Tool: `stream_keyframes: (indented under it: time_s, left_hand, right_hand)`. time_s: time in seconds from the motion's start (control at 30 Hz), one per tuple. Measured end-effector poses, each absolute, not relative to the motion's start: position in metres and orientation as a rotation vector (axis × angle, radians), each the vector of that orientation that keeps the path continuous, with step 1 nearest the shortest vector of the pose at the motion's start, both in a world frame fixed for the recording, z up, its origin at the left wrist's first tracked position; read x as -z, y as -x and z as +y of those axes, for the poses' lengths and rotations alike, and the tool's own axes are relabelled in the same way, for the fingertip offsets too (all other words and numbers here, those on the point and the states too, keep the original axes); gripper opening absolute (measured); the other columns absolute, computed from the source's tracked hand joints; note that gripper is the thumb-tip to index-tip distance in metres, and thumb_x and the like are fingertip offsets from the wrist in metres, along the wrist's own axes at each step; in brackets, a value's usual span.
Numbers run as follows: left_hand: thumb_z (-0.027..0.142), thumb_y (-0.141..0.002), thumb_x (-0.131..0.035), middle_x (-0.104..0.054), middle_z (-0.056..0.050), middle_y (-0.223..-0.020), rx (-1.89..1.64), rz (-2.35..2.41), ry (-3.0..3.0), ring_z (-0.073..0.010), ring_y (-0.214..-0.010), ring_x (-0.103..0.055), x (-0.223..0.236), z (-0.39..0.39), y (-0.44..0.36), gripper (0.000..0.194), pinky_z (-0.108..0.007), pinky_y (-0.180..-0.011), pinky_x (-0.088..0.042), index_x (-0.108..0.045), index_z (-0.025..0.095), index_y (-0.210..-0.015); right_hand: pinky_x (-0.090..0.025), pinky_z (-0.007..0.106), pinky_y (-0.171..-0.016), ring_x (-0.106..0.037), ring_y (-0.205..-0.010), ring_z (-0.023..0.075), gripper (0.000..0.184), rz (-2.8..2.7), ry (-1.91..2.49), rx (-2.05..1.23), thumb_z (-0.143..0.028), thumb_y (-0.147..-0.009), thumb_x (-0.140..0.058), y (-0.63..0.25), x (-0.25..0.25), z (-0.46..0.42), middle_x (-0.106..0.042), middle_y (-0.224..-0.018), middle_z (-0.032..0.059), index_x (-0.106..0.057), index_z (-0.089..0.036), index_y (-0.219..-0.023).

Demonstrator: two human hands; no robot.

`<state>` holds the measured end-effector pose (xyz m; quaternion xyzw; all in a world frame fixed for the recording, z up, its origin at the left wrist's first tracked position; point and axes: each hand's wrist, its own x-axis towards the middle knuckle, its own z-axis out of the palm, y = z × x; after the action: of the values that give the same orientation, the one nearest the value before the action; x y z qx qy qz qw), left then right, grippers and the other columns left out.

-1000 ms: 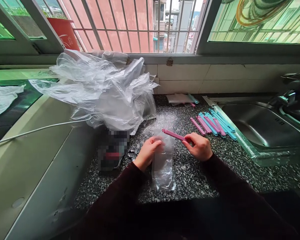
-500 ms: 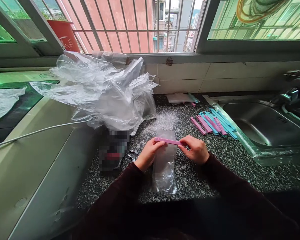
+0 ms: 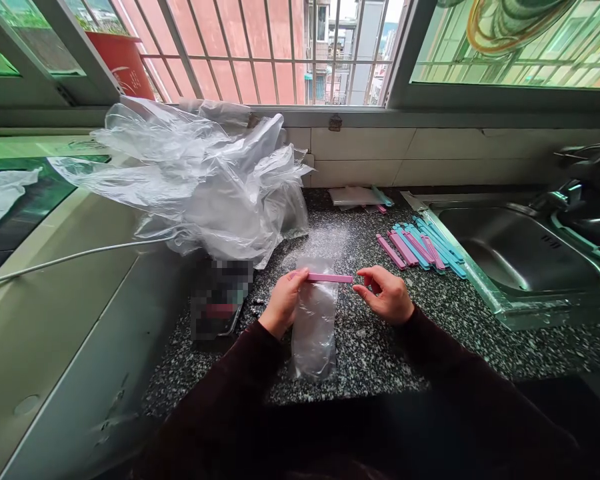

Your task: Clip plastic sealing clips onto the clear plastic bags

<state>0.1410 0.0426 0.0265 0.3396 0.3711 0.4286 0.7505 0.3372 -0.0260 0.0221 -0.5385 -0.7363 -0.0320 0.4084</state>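
A pink bag clip (image 3: 330, 278) lies level across the upper part of a clear plastic bag (image 3: 314, 333). My left hand (image 3: 284, 300) pinches the clip's left end between thumb and fingers. Just off the clip's right end is my right hand (image 3: 386, 293), its thumb and forefinger apart with nothing between them. Below the clip the bag hangs over the speckled counter; whether it touches the stone I cannot tell. To the right lies a loose pile of pink bag clips (image 3: 403, 248) and blue bag clips (image 3: 443, 243).
A big heap of clear plastic bags (image 3: 215, 180) fills the back left, above a blurred dark object (image 3: 223, 300). Flat bags (image 3: 355, 196) with a few clips lie by the tiled wall. A steel sink (image 3: 510, 247) is at right; a white cable (image 3: 80, 253) crosses at left.
My right hand has let go of the clip's right end and opened. The left hand, clip and bag have shifted slightly left in view, as the whole view turned a little.
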Motion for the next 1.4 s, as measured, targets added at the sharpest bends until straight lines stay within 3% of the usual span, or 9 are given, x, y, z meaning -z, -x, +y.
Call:
stream_keyframes:
  time_s: [0.2, 0.3, 0.43, 0.6, 1.2, 1.4]
  left_hand:
    - [0.036, -0.054, -0.076, -0.05, 0.006, -0.047, -0.888, 0.794, -0.774, -0.0038, -0.039, -0.04, -0.023, 0.038, -0.142, 0.032, -0.017, -0.041, -0.027, -0.055, 0.012, -0.057]
    - [0.042, -0.059, -0.072, -0.055, 0.003, -0.049, -0.844, 0.78, -0.711, -0.0062, -0.041, -0.045, -0.026, 0.036, -0.143, 0.033, -0.018, -0.042, -0.032, -0.058, 0.012, -0.059]
    - [0.056, -0.077, -0.047, -0.058, -0.004, -0.048, -0.775, 0.743, -0.544, -0.0128, -0.047, -0.055, -0.035, 0.035, -0.145, 0.052, -0.022, -0.049, -0.041, -0.063, 0.01, -0.059]
    - [0.051, -0.088, -0.024, -0.06, -0.007, -0.047, -0.78, 0.73, -0.538, -0.0129, -0.045, -0.055, -0.036, 0.038, -0.144, 0.066, -0.022, -0.048, -0.041, -0.065, 0.008, -0.061]
    - [0.061, -0.067, -0.056, -0.056, -0.001, -0.046, -0.82, 0.792, -0.669, -0.0103, -0.043, -0.05, -0.023, 0.039, -0.143, 0.051, -0.02, -0.043, -0.036, -0.06, 0.012, -0.057]
    - [0.056, -0.057, -0.068, -0.055, 0.002, -0.05, -0.881, 0.801, -0.818, -0.007, -0.042, -0.044, -0.016, 0.038, -0.144, 0.046, -0.019, -0.043, -0.031, -0.059, 0.011, -0.06]
  right_hand:
    - [-0.043, 0.022, -0.05, -0.049, -0.052, 0.0094, 0.025, -1.907, 1.324, 0.131, -0.035, -0.078, -0.061, -0.334, -0.024, -0.027, -0.058, -0.076, 0.0038, -0.059, -0.016, -0.094]
    - [-0.045, 0.022, -0.055, -0.055, -0.061, 0.0114, 0.013, -1.965, 1.303, 0.183, -0.029, -0.079, -0.059, -0.333, -0.024, -0.028, -0.06, -0.075, 0.0038, -0.061, -0.018, -0.087]
    - [-0.045, 0.022, -0.056, -0.055, -0.06, 0.011, 0.006, -1.932, 1.311, 0.189, -0.023, -0.081, -0.056, -0.333, -0.025, -0.028, -0.06, -0.073, 0.0029, -0.06, -0.019, -0.082]
    - [-0.044, 0.022, -0.053, -0.053, -0.057, 0.0107, 0.006, -1.922, 1.309, 0.173, -0.022, -0.081, -0.055, -0.335, -0.026, -0.027, -0.06, -0.072, 0.003, -0.059, -0.018, -0.083]
    - [-0.045, 0.024, -0.055, -0.053, -0.058, 0.0121, 0.008, -1.973, 1.352, 0.116, -0.023, -0.083, -0.052, -0.336, -0.022, -0.025, -0.059, -0.07, 0.0033, -0.058, -0.018, -0.081]
    - [-0.047, 0.025, -0.058, -0.056, -0.063, 0.0143, 0.012, -2.019, 1.358, 0.157, -0.021, -0.085, -0.047, -0.336, -0.015, -0.024, -0.059, -0.072, 0.0047, -0.058, -0.017, -0.088]
